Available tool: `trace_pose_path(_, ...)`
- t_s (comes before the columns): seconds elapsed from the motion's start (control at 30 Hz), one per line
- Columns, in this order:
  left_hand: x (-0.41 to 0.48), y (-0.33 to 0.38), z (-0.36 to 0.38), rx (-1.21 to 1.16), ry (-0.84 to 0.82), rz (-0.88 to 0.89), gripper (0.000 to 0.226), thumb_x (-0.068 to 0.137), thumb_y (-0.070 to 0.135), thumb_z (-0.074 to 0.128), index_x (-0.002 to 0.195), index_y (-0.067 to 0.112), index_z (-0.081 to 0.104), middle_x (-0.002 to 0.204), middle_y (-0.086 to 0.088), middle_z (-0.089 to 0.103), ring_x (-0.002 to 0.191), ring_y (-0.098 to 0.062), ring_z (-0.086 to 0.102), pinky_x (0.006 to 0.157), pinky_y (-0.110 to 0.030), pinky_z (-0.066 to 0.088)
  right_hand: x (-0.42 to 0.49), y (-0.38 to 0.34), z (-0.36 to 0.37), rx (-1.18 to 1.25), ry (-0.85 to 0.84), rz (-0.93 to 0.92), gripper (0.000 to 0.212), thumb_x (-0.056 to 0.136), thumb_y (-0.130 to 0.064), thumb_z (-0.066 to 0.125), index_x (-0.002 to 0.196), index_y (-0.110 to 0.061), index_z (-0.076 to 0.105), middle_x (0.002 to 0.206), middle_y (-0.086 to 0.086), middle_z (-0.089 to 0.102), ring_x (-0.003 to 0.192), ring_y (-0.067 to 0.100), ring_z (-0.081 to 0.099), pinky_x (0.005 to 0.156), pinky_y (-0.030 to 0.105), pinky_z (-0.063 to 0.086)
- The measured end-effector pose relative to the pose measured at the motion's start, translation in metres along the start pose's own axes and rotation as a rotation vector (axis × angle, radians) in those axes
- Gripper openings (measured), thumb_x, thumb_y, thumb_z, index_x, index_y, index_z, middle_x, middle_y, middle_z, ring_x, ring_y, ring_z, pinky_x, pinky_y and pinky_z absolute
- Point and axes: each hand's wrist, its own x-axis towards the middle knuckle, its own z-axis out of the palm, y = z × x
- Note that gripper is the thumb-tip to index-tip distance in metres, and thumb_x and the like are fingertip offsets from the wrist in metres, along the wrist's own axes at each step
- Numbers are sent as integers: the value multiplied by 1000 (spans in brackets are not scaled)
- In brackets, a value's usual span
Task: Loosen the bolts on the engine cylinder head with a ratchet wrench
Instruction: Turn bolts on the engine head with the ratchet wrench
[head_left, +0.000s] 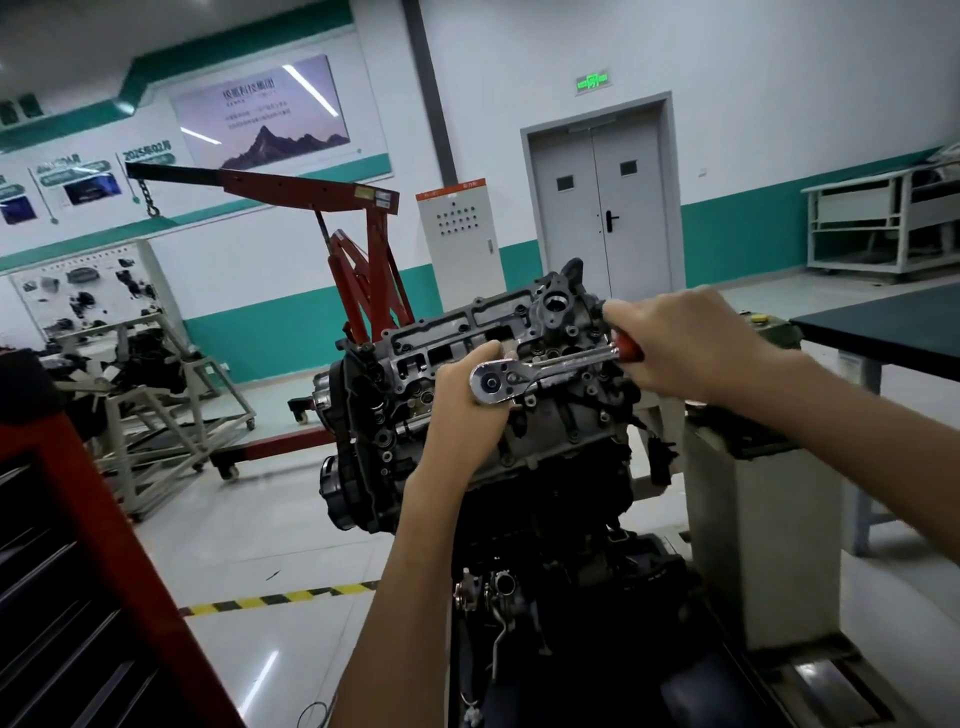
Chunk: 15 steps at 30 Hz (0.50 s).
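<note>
A chrome ratchet wrench (545, 371) with a red handle lies across the top of the grey engine cylinder head (467, 332), which sits tilted on an engine stand. My left hand (462, 405) cups the ratchet's round head from below, fingers curled around it. My right hand (680, 343) grips the red handle at the right end. Several small bolts (604, 416) dot the head's near face. The socket under the ratchet head is hidden by my left hand.
A red tool cabinet (78, 571) stands at the left front. A red engine hoist (363, 260) is behind the engine, another stand (156, 395) with parts at far left. A grey pedestal (753, 519) and a dark-topped table (893, 322) are at the right.
</note>
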Motion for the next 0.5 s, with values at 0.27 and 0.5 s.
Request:
trace_pose_path(0.27,-5,4,12,-217,274,-72,45,96,1,51,60,23,35,51,15,35,49,0,28,50,-14,26,-73,-141,46,785,-151,373,19,86,-27,49,73,-22,36,63,0,49,51,16,49,54,26,42)
trace_pose_path(0.5,-8,-5,-1,-168,176,-58,42,97,2,50,59,10,35,53,13,30,49,-1,25,47,-17,23,-66,-116,43,642,-151,229,20,84,-29,48,76,-23,31,63,-1,47,57,22,57,56,29,43)
